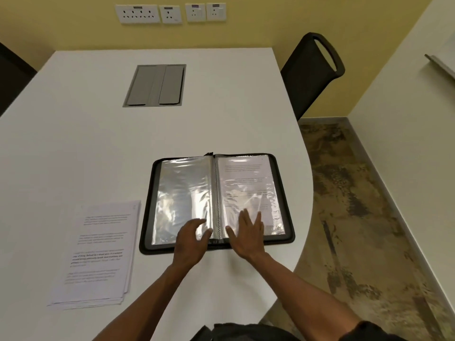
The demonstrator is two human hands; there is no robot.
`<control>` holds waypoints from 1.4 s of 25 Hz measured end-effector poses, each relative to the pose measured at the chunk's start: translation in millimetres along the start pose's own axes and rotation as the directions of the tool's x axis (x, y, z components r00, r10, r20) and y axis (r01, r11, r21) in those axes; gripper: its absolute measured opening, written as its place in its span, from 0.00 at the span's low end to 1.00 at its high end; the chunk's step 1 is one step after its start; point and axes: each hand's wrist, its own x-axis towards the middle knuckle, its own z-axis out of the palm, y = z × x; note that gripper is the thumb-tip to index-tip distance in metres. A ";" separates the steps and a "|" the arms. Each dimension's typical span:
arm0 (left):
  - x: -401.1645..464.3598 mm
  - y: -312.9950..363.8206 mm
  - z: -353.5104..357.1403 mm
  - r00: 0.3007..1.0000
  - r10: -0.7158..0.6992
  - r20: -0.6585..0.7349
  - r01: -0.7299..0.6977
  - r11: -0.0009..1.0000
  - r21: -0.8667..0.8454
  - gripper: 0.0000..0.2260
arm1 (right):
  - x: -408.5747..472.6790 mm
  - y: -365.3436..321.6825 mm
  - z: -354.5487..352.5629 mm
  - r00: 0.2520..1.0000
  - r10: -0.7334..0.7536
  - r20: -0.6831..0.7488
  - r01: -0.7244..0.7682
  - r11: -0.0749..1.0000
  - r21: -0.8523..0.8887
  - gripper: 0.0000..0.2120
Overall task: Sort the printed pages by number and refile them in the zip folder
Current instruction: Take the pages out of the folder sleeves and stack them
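Note:
A black zip folder lies open on the white table, its clear plastic sleeves spread to both sides of the spine. The right sleeve holds a printed page; the left sleeve looks empty. My right hand lies flat with straight fingers on the lower part of the right sleeve. My left hand hovers over or touches the bottom of the left sleeve near the spine, fingers loosely bent, holding nothing. A stack of printed pages lies on the table left of the folder.
A grey cable hatch is set into the table further back. A black chair stands at the table's far right corner. The table's curved edge runs close to the folder's right side. Wall sockets sit on the yellow wall.

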 end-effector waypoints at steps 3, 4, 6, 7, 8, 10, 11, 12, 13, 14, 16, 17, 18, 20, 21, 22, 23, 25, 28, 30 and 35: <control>20.6 41.0 9.3 0.998 -0.032 -0.047 0.030 0.998 -0.049 0.20 | -10.9 -18.0 1.2 0.957 -0.285 -0.056 0.279 0.956 -0.087 0.36; 27.8 52.7 11.0 0.996 -0.063 -0.060 0.059 0.996 -0.065 0.24 | -14.7 -24.7 1.2 0.924 -0.381 -0.038 0.373 0.918 -0.131 0.34; 40.6 66.8 13.6 0.989 -0.118 -0.087 0.112 0.991 -0.070 0.32 | -21.4 -37.8 1.9 0.832 -0.554 0.025 0.544 0.807 -0.232 0.29; 45.7 69.2 14.5 0.987 -0.133 -0.093 0.129 0.991 -0.045 0.35 | -23.0 -42.1 2.8 0.780 -0.621 0.069 0.613 0.739 -0.280 0.28; 50.0 69.3 15.5 0.984 -0.143 -0.102 0.143 0.990 -0.009 0.36 | -23.4 -43.8 2.6 0.726 -0.681 0.098 0.673 0.673 -0.307 0.27; 55.5 62.3 15.4 0.975 -0.173 -0.142 0.181 0.982 0.047 0.33 | -22.7 -39.2 3.0 0.600 -0.797 0.069 0.785 0.571 -0.239 0.25; 57.0 57.5 13.5 0.965 -0.200 -0.172 0.212 0.976 0.055 0.30 | -23.3 -34.2 1.6 0.544 -0.839 -0.008 0.828 0.538 -0.159 0.22; 57.8 53.1 10.0 0.951 -0.235 -0.202 0.248 0.968 0.044 0.28 | -23.2 -26.3 1.1 0.524 -0.843 -0.118 0.841 0.535 -0.080 0.18; 58.8 45.4 5.9 0.935 -0.278 -0.221 0.289 0.957 0.020 0.27 | -22.0 -16.1 0.4 0.556 -0.796 -0.240 0.819 0.574 -0.011 0.15; 59.4 36.2 1.3 0.919 -0.320 -0.229 0.326 0.945 -0.010 0.26 | -19.1 -3.1 0.3 0.640 -0.689 -0.340 0.748 0.660 0.069 0.12; 60.5 15.2 -10.0 0.892 -0.387 -0.236 0.383 0.922 -0.064 0.25 | -10.3 26.9 -1.7 0.834 -0.325 -0.445 0.467 0.846 0.257 0.12; 61.4 6.5 -16.4 0.878 -0.410 -0.249 0.403 0.912 -0.080 0.24 | -4.5 42.7 -4.2 0.888 -0.127 -0.441 0.289 0.901 0.323 0.15; 62.9 -0.2 -22.5 0.864 -0.426 -0.268 0.418 0.904 -0.087 0.24 | 1.4 58.0 -8.9 0.914 0.035 -0.405 0.115 0.933 0.340 0.18; 65.4 -9.1 -34.4 0.839 -0.455 -0.299 0.454 0.888 -0.077 0.23 | 8.9 83.9 -18.8 0.935 0.240 -0.261 -0.171 0.950 0.262 0.25; 66.8 -13.8 -39.3 0.828 -0.470 -0.307 0.473 0.879 -0.070 0.23 | 9.7 92.4 -23.5 0.936 0.295 -0.191 -0.254 0.943 0.214 0.28; 67.5 -17.3 -43.2 0.824 -0.474 -0.310 0.481 0.875 -0.056 0.23 | 10.0 98.0 -26.7 0.933 0.327 -0.150 -0.298 0.936 0.187 0.29; 68.1 -22.0 -45.3 0.831 -0.462 -0.311 0.477 0.879 -0.032 0.24 | 11.1 101.3 -28.3 0.929 0.343 -0.138 -0.316 0.930 0.186 0.29; 67.1 -30.1 -44.5 0.863 -0.421 -0.280 0.456 0.887 0.069 0.28 | 16.9 103.1 -32.4 0.913 0.384 -0.141 -0.345 0.907 0.240 0.29; 59.2 -31.9 -29.5 0.901 -0.394 -0.180 0.430 0.861 0.269 0.31 | 26.9 101.8 -40.8 0.865 0.483 -0.133 -0.408 0.833 0.374 0.29; 49.9 -25.7 -12.3 0.928 -0.359 -0.097 0.371 0.869 0.329 0.31 | 31.9 103.1 -45.3 0.829 0.539 -0.146 -0.428 0.781 0.454 0.22; 21.7 -3.1 34.5 0.985 -0.169 0.028 0.161 0.969 0.187 0.28 | 29.5 97.3 -52.7 0.778 0.585 -0.228 -0.401 0.743 0.536 0.03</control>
